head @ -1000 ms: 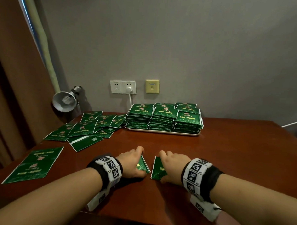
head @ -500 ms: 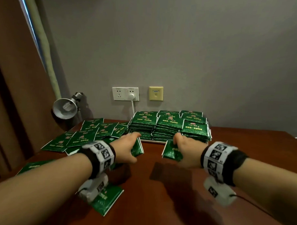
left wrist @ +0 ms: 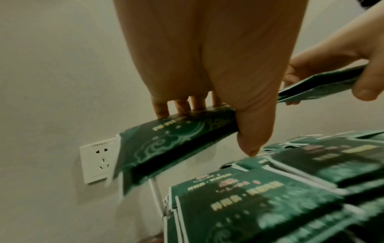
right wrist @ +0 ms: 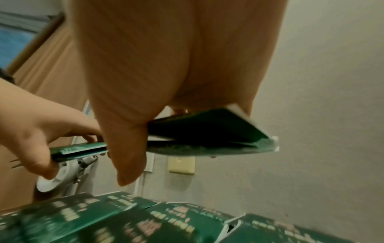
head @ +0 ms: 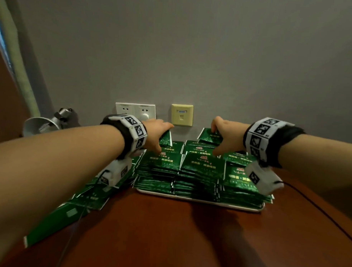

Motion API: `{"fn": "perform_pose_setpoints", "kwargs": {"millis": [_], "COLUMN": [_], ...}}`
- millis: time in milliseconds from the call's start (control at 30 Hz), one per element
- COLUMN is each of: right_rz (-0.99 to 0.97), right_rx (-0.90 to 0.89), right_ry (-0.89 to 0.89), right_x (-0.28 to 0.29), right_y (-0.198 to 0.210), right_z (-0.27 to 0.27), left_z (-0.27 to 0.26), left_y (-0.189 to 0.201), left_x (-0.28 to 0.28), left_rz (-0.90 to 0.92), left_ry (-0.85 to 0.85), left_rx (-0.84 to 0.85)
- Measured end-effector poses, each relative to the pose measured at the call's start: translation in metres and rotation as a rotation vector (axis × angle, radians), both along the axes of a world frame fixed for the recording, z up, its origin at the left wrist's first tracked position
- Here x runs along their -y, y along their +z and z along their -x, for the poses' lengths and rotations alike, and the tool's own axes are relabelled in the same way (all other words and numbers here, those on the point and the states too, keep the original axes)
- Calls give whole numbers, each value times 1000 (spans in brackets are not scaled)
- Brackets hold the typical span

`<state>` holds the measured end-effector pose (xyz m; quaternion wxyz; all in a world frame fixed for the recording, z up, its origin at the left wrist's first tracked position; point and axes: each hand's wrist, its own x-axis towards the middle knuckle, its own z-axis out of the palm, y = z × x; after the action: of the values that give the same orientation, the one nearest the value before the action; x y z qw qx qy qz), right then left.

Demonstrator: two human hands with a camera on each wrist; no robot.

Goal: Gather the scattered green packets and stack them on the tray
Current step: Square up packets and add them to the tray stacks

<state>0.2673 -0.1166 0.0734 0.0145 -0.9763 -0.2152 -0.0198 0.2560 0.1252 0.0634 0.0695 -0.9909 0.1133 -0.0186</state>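
Tray point(head: 198, 198) under stacked green packets point(head: 202, 166)

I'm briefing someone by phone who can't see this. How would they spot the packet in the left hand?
Find the white tray of stacked green packets by the wall. Above its left rear stack, near the wall socket, the left hand pinches one packet. Unlike the flat stacked ones, it hangs tilted in the air.

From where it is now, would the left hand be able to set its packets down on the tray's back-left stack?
Probably yes. The left hand grips its packets just above the stacks on the tray, nothing lies between, and the right hand is off to the side over the right stacks.
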Motion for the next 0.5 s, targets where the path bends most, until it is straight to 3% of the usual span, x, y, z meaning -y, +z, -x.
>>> {"fn": "perform_pose_setpoints", "kwargs": {"millis": [133, 500], "right_rz": [46, 150], "right_rx": [-17, -24], "right_ry": [-13, 7], "right_x": [-16, -51], "right_y": [0, -24], "right_z": [-46, -130], "left_z": [-49, -133], "left_y": [-10, -29], "left_x": [0, 18], "left_rz": [-73, -46], "left_ry": [17, 10], "left_rx": [-42, -95]}}
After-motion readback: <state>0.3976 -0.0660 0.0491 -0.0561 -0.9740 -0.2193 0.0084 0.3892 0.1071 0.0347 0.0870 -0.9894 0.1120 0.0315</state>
